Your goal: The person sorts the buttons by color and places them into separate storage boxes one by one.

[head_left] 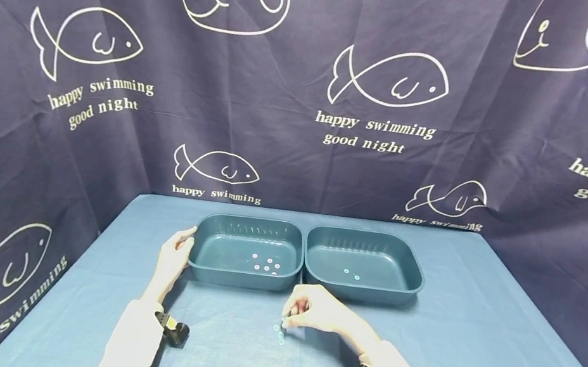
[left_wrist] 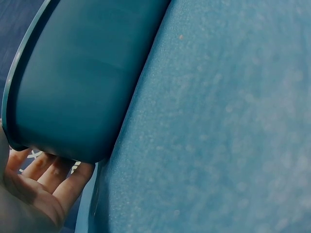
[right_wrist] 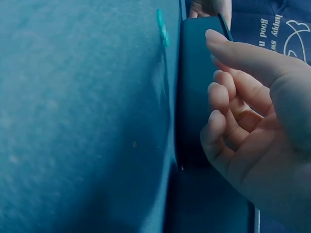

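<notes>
My left hand (head_left: pixel 174 257) is at the left end of the left teal bin (head_left: pixel 244 279). In the left wrist view its fingers (left_wrist: pixel 73 187) bear on the bin's end wall, with the thumb near the rim. Above the table, just in front of the gap between the bins, my right hand (head_left: pixel 317 309) is lowered with loosely bent fingers. Small teal ring-shaped pieces (head_left: pixel 281 341) lie under its fingertips; one green-teal cluster (right_wrist: pixel 163 29) shows in the right wrist view. I see nothing between the thumb and index finger there.
The right teal bin (head_left: pixel 363 293) stands beside the left one and contains two small teal pieces (head_left: pixel 357 277). Several small pink pieces (head_left: pixel 266 268) lie in the left bin. Blue cloth (head_left: pixel 221 352) covers the table. A dark printed curtain (head_left: pixel 298 81) hangs behind it.
</notes>
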